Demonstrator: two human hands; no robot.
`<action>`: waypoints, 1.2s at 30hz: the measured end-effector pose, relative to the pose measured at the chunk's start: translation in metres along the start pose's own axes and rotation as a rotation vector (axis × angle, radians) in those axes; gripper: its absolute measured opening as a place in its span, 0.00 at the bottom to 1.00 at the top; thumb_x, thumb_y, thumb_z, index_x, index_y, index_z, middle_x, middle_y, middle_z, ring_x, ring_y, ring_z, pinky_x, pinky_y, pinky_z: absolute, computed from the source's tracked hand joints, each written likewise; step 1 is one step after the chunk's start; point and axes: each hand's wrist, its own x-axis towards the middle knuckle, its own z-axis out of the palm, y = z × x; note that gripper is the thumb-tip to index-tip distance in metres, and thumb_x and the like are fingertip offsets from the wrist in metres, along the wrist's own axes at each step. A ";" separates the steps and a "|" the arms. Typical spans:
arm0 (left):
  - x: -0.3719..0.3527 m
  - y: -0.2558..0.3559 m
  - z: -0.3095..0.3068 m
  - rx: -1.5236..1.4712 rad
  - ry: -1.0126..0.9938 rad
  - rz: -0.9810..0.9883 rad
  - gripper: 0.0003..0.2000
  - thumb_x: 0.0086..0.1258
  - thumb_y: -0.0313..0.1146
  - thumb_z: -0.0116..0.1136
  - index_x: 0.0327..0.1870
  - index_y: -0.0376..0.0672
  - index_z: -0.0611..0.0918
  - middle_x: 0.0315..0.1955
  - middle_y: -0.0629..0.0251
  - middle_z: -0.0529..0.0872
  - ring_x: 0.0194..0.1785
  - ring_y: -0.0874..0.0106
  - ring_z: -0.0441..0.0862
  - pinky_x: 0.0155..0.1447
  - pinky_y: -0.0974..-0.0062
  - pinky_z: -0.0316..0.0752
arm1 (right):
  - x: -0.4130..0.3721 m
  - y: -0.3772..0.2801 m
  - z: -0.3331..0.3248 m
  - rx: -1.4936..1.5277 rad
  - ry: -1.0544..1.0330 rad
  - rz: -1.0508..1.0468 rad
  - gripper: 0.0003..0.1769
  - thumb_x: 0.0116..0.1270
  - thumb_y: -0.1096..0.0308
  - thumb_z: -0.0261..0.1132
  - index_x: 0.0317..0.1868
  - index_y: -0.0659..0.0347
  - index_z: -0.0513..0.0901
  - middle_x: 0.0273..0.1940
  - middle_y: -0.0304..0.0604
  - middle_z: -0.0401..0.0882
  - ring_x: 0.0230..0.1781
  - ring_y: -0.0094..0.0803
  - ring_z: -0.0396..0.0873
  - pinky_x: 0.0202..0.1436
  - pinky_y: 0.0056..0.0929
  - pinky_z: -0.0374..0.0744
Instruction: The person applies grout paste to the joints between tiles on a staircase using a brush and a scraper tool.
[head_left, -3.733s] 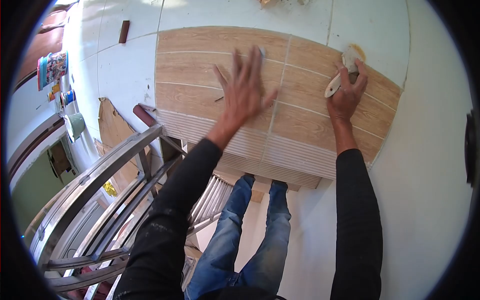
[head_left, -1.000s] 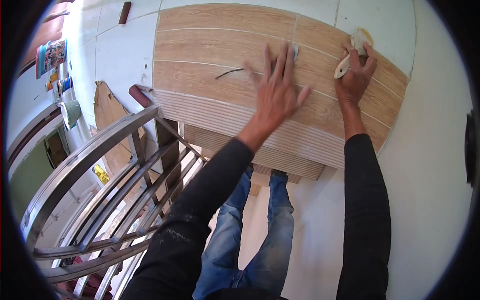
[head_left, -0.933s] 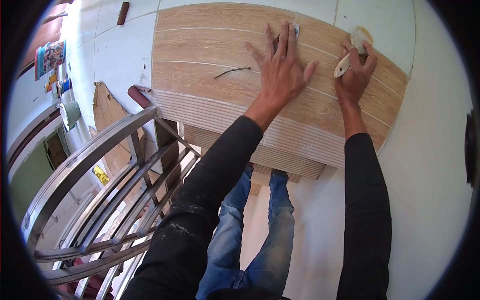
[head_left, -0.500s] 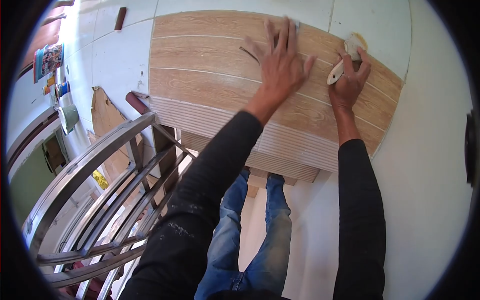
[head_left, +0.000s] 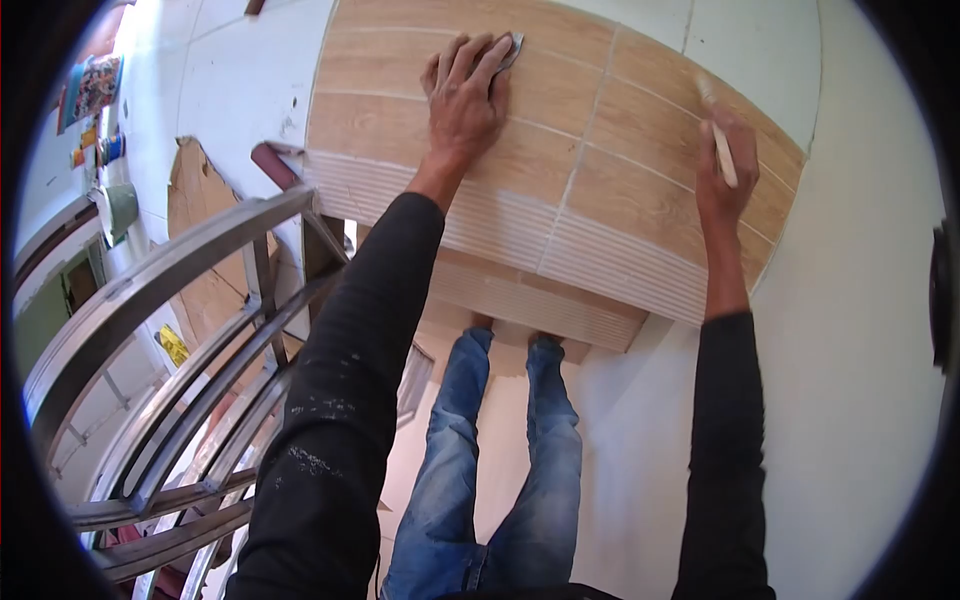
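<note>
My left hand [head_left: 466, 108] rests on the wood-look tile step [head_left: 545, 150], its fingers curled over a small flat grey piece [head_left: 514, 52] whose edge sticks out past the fingertips. What exactly that piece is I cannot make out. Farther right, my right hand [head_left: 732, 165] is closed around a paintbrush [head_left: 724, 155] with a pale handle. The brush's bristle end points away from me, low over the tile near the step's far right edge. Pale grout lines run between the tiles, and the step's front edge [head_left: 490, 215] is ribbed.
On the left, a metal railing [head_left: 150, 270] rises beside the stairs. Behind it lie cardboard [head_left: 205, 200], a dark red tube [head_left: 273, 165] and a greenish bucket [head_left: 119, 208]. A white wall [head_left: 850, 380] stands at the right. My legs [head_left: 505, 440] are on the steps below.
My left hand has moved left, from spread fingers to curled around the grey piece. The brush has turned in my right hand, which sits slightly lower and farther right. The camera view has shifted.
</note>
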 end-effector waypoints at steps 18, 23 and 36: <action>0.003 -0.005 0.002 -0.162 0.063 -0.171 0.26 0.69 0.26 0.58 0.70 0.41 0.77 0.50 0.54 0.83 0.58 0.51 0.78 0.61 0.51 0.75 | 0.204 -0.036 0.047 0.350 -0.711 -0.113 0.14 0.76 0.69 0.66 0.57 0.63 0.87 0.39 0.40 0.81 0.39 0.26 0.77 0.44 0.32 0.76; 0.009 -0.001 -0.007 -0.201 0.032 -0.223 0.24 0.69 0.27 0.57 0.69 0.41 0.78 0.46 0.52 0.84 0.55 0.50 0.79 0.59 0.51 0.76 | 0.069 -0.099 0.027 0.585 -1.281 0.069 0.10 0.65 0.76 0.75 0.47 0.62 0.92 0.46 0.40 0.93 0.52 0.30 0.88 0.60 0.35 0.84; 0.013 0.001 -0.014 -0.155 -0.039 -0.230 0.19 0.69 0.28 0.55 0.62 0.42 0.82 0.40 0.55 0.81 0.45 0.52 0.81 0.53 0.54 0.74 | 0.140 -0.066 0.019 0.513 -1.181 0.180 0.09 0.67 0.74 0.71 0.46 0.57 0.92 0.46 0.38 0.92 0.51 0.28 0.87 0.58 0.31 0.85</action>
